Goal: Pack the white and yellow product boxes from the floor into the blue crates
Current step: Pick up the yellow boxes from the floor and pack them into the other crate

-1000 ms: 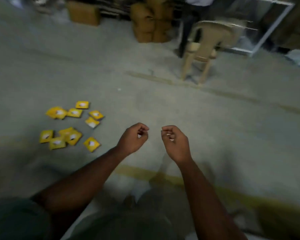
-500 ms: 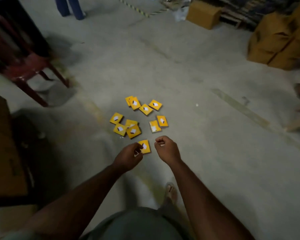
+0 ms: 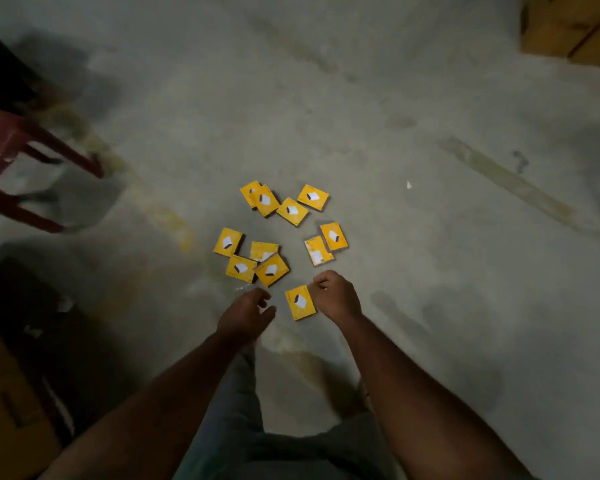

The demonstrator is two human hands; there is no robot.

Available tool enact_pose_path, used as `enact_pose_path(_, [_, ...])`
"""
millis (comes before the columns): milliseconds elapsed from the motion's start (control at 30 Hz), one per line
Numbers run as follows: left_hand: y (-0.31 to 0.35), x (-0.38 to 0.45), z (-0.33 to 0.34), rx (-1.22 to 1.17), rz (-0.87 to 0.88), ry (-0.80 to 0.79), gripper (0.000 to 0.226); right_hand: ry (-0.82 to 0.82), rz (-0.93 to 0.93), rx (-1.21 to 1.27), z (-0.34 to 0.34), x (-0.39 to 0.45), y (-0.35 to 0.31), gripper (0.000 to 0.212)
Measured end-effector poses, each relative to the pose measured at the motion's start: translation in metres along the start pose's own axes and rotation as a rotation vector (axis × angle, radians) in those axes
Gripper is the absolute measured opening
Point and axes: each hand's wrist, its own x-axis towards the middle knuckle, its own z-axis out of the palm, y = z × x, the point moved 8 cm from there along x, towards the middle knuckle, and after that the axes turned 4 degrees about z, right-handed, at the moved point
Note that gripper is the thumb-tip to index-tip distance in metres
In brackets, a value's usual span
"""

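Several flat yellow boxes with a white mark lie scattered on the grey concrete floor; one group [image 3: 253,259] sits left of centre, another [image 3: 284,202] farther off. The nearest box [image 3: 300,302] lies flat between my hands. My left hand [image 3: 246,315] hovers just left of it, fingers loosely curled and apart, holding nothing. My right hand [image 3: 335,296] is curled into a loose fist at that box's right edge; whether it touches the box is unclear. No blue crate is in view.
A dark red chair [image 3: 18,161] stands at the left. Brown cardboard boxes [image 3: 568,26] sit at the top right, and another brown carton [image 3: 4,393] is at the lower left. My legs are below the arms.
My view has swung left and down, so the yellow boxes moved from the left edge to the centre. Both hands came closer to the nearest box, and my left hand's fingers loosened.
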Motion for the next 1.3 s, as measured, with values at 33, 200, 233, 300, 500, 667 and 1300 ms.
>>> enact_pose_path(33, [-0.013,0.02,0.001,-0.011,-0.008,-0.025,0.034,0.025,0.034,0.01,0.006,0.016,-0.002,0.006])
enact_pose_path(200, [-0.099,0.137,0.027,-0.028,-0.14,-0.116,0.033,0.033,0.211,-0.014,0.087,0.107,0.017,0.023])
enact_pose_path(233, [-0.113,0.156,0.036,-0.028,-0.17,-0.139,0.032,0.022,0.258,-0.011,0.106,0.121,0.03,0.024])
enact_pose_path(300, [-0.142,0.191,0.063,-0.042,-0.204,-0.174,0.03,0.033,0.334,0.017,0.141,0.148,0.06,0.024])
enact_pose_path(500, [-0.251,0.271,0.193,-0.078,-0.355,-0.147,0.037,0.053,0.52,0.124,0.278,0.26,0.167,0.047])
enact_pose_path(667, [-0.319,0.352,0.283,-0.155,-0.328,0.002,0.062,0.131,0.529,-0.043,0.348,0.349,0.257,0.069])
enact_pose_path(1300, [-0.38,0.446,0.322,0.189,-0.248,-0.041,0.052,0.228,0.875,0.252,0.398,0.352,0.4,0.049])
